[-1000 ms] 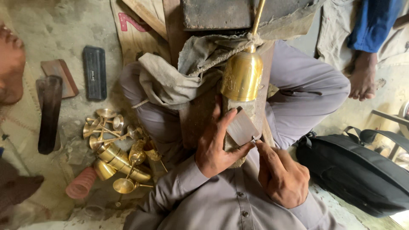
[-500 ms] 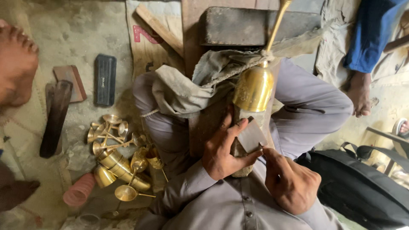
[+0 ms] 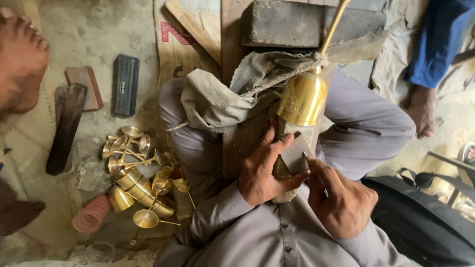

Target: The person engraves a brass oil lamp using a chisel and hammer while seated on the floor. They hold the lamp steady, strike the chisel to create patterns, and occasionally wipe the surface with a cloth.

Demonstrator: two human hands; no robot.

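A pile of shiny brass cups and bells [image 3: 138, 178] lies on the dusty floor [image 3: 89, 34]. Near it sit a pink ribbed ring [image 3: 92, 216], a black block [image 3: 126, 85] and a dark wooden stick [image 3: 66, 127]. A black bag [image 3: 420, 222] rests on the other side. A bare foot [image 3: 21, 59] shows at the edge.

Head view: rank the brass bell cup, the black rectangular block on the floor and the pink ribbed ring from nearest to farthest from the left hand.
1. Brass bell cup: just above the left hand, on the wooden post the hand grips.
2. Pink ribbed ring: on the floor, far out at the picture's lower left.
3. Black rectangular block: on the floor at upper left. It lies about as far off as the ring; too close to call.
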